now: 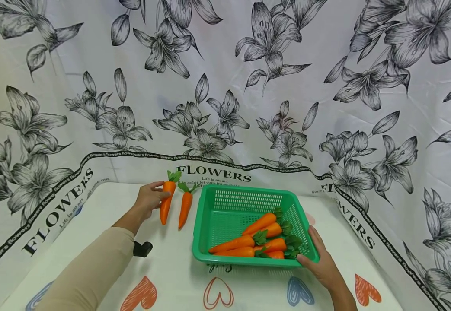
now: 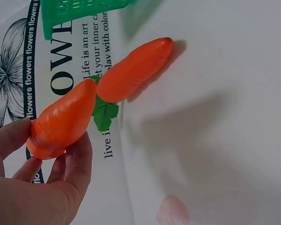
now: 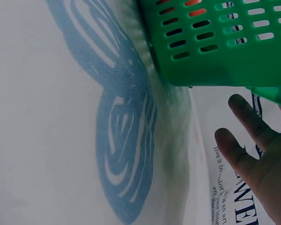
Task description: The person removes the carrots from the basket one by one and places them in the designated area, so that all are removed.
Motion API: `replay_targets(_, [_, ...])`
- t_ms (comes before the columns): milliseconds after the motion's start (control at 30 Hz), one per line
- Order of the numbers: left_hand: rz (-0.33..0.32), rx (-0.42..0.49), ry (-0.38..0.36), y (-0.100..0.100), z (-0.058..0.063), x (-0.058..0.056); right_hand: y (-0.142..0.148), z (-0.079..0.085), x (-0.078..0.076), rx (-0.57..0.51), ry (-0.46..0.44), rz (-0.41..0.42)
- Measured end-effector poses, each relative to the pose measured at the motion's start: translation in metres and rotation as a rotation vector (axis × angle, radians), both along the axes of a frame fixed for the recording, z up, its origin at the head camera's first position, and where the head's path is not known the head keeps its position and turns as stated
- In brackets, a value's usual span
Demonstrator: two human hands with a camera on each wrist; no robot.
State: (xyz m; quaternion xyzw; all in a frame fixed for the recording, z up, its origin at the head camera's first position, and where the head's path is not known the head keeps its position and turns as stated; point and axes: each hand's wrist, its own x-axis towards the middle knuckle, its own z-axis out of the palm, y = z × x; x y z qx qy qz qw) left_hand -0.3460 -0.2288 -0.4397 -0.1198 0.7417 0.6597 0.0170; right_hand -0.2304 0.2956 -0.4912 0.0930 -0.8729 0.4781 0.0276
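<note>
My left hand [image 1: 150,199] holds an orange carrot [image 1: 166,203] between thumb and fingers, its leafy green top up and its tip pointing down. Just right of it, a second carrot [image 1: 185,209] lies on the white table, leaves toward the back; the left wrist view shows this loose carrot [image 2: 136,70] behind the held carrot [image 2: 63,122]. A green plastic basket [image 1: 248,261] stands to the right with several carrots [image 1: 262,222] heaped in its right half. At its near right corner, my right hand [image 1: 324,263] grips the rim, thumb over the edge and fingers along the outside.
A white cloth with black flower prints [image 1: 206,121] hangs behind the table and along both sides. Red and blue hearts are printed on the tabletop [image 1: 178,280] in front. A small black device [image 1: 142,249] sits at my left wrist.
</note>
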Motion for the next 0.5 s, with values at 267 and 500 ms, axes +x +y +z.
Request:
replay_targets(267, [0.009, -0.015, -0.029, 0.0, -0.006, -0.004, 0.0, 0.001, 0.0, -0.005, 0.0, 0.005])
replay_targets(500, [0.009, -0.05, -0.044, 0.002, -0.011, -0.005, 0.0, 0.002, 0.0, -0.015, -0.002, 0.006])
